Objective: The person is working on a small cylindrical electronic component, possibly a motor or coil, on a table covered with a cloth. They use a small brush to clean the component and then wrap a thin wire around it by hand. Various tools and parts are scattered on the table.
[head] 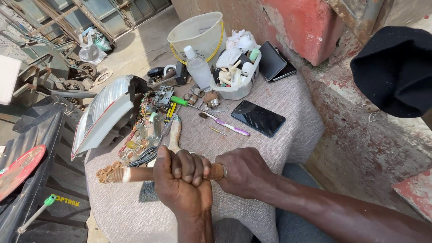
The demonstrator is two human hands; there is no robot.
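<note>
Item: brown rod (144,173), lower centre, above cloth-covered surface (279,108) | left hand (182,180) grip closed round its middle | right hand (240,171) grip clasps its end | Risk: a slip could sweep the screwdrivers (173,110) off.

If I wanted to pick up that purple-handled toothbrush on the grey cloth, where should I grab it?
Probably the middle of the purple-and-white handle of the toothbrush, pinched from above. It lies flat on the grey cloth, handle end free beside the black phone, bristle end crowded by small parts.
</note>
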